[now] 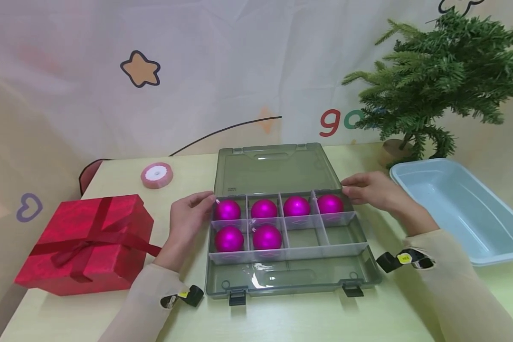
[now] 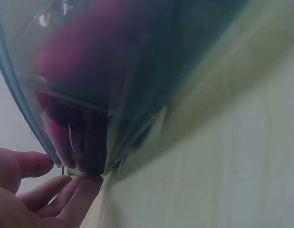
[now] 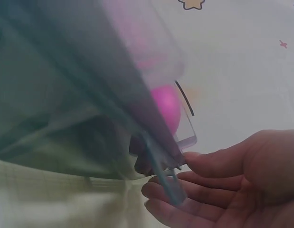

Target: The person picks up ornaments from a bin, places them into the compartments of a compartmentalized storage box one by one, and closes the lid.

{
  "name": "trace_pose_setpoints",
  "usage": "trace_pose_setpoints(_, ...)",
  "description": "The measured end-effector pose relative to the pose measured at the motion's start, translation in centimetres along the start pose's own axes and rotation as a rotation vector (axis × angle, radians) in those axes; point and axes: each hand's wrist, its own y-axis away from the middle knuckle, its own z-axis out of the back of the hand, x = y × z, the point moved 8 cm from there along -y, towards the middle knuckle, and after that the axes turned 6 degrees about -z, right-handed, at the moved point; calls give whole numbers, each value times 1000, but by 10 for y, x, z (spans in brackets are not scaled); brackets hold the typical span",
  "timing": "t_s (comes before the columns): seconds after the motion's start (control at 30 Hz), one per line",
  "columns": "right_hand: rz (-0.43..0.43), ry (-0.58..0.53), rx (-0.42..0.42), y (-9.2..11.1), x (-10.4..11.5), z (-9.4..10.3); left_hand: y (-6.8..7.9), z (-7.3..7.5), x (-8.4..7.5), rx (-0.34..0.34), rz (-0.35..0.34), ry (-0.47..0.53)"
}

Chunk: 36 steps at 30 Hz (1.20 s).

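A translucent grey-green storage box [image 1: 325,277] lies open on the table, its lid [image 1: 278,171] folded back flat. Shiny magenta balls [image 1: 267,236] sit one to a compartment between the clear dividers [image 1: 346,248]: a full back row, and two on the left of the front row. The two right front compartments hold none. My left hand [image 1: 187,222] grips the box's back left corner near the hinge, thumb above and fingers [image 2: 82,199] below. At the back right corner, my right hand [image 1: 378,191] holds the edge between thumb and fingers [image 3: 199,192].
Left of the box sits a red gift box [image 1: 124,256] with a ribbon bow. A pink ribbon roll [image 1: 164,176] lies behind it. To the right stand a pale blue plastic basin [image 1: 449,209] and, at the back, a small artificial fir tree [image 1: 444,71].
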Motion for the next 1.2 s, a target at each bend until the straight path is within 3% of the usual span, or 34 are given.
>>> trace_pose_setpoints(0.67, -44, -237, 35, -12, -14, -13, 1, 3, 5, -4, 2, 39)
trace_pose_setpoints(1.2, -63, -329, 20, -16, -19, -13, -1, 3, 8, -23, 8, 105)
